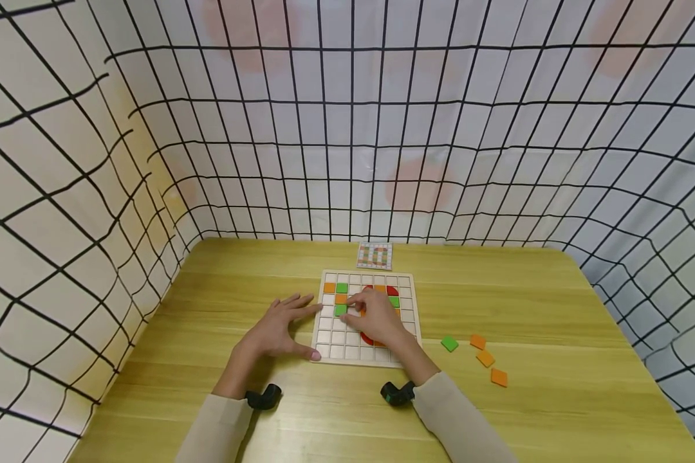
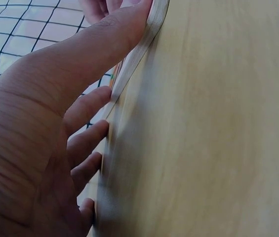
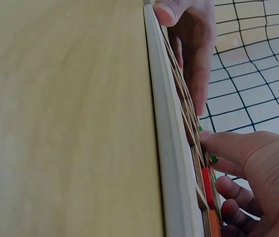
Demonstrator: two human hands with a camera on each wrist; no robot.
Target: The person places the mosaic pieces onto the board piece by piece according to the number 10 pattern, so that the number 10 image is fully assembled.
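Observation:
A pale square grid board [image 1: 338, 352] lies on the table. My right hand [image 1: 379, 316] reaches over it, thumb and index fingertip at a green square tile [image 1: 340, 310], which they pinch at its edges. In the right wrist view, green [image 3: 214, 159] shows between the thumb [image 3: 225, 145] and index finger. An orange tile [image 1: 341, 299] and another green tile [image 1: 342, 288] sit just beyond, with an orange tile [image 1: 329, 287] at upper left. Red rounded pieces [image 1: 392, 290] are partly hidden by this hand. My left hand [image 1: 278, 329] spreads its fingers along the board's left edge, thumb at the near corner.
A small patterned card [image 1: 374, 255] lies behind the board. Right of the board lie a loose green tile [image 1: 449, 344] and several orange tiles [image 1: 485, 358]. Black netting [image 1: 353, 145] surrounds the back and sides of the wooden table [image 1: 255, 263].

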